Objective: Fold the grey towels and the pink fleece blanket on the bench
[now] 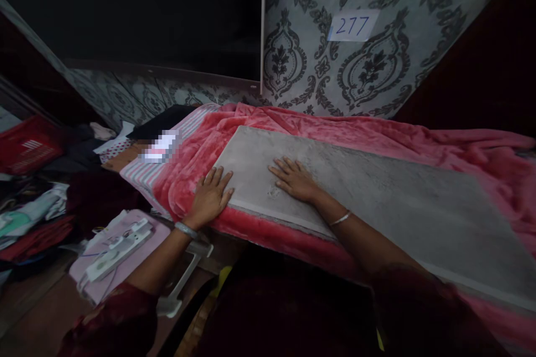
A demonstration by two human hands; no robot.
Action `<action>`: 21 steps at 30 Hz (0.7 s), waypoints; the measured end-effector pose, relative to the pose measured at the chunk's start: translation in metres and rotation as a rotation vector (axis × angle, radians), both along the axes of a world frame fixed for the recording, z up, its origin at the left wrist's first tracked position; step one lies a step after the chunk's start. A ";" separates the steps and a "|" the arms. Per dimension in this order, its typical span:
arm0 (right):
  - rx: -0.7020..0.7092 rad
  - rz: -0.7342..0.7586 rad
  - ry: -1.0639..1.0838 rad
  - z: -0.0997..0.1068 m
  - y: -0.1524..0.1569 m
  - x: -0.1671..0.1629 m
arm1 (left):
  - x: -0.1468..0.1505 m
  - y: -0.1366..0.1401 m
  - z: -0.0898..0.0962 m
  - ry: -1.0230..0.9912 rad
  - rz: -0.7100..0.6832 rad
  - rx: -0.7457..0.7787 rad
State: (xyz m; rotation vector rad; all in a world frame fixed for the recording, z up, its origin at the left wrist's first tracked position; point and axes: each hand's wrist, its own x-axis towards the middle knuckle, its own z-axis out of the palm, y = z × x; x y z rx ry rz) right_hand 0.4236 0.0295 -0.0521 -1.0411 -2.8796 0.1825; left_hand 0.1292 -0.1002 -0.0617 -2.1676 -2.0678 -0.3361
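A long grey mat or folded cloth (377,195) lies flat over a pink plush blanket (196,145); I cannot tell its exact kind. My right hand (293,179) rests palm down on the grey surface with its fingers spread. At the near left corner, my left hand (211,198) lies partly on the grey edge and partly on the pink blanket, fingers apart. Neither hand grips anything. Faint creases show in the grey cloth close to my right fingertips.
A dark screen (167,11) hangs on the patterned wall (372,67) behind. To the left are a striped cloth (144,173), a power strip (119,249) on a pink board (154,228), a red basket (31,145) and a heap of clothes (37,212).
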 end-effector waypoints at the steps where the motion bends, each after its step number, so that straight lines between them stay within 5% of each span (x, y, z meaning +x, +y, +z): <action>1: -0.018 0.023 -0.002 0.000 -0.008 0.002 | -0.002 -0.004 -0.002 -0.008 0.005 0.016; 8: -0.173 0.225 0.028 0.009 -0.032 -0.002 | -0.025 -0.021 -0.015 -0.120 -0.008 0.096; 15: -0.057 0.006 0.076 0.033 0.023 -0.084 | -0.040 -0.035 -0.023 -0.153 -0.033 0.165; 21: -0.088 0.017 -0.033 0.017 0.002 -0.124 | -0.052 -0.042 -0.034 -0.208 -0.053 0.235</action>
